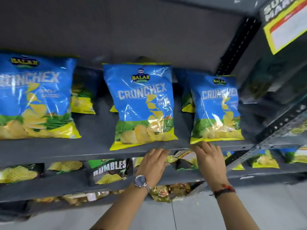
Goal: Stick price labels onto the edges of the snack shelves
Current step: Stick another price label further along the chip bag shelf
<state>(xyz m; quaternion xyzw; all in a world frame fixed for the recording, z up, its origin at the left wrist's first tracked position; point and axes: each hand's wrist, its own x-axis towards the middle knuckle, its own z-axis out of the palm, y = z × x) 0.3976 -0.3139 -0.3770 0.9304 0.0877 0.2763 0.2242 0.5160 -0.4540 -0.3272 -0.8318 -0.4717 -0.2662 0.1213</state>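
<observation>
A price label [183,154] with yellow, white and black print lies tilted against the front edge of the grey snack shelf [83,155], below the gap between two blue Crunchex bags. My left hand [153,163], with a watch on the wrist, has its fingers stretched along the shelf edge at the label's left end. My right hand [208,156], with a red thread band on the wrist, covers the label's right end, just under the right Crunchex bag [216,107]. Motion blur hides exactly how the fingers touch the label.
Three blue Crunchex chip bags [142,103] stand on the shelf, with more behind them. The shelf below holds a dark Rumbles bag [108,171] and other chip bags. A perforated upright [239,45] and a yellow sign [285,25] are on the right. Pale floor [191,216] shows at the bottom.
</observation>
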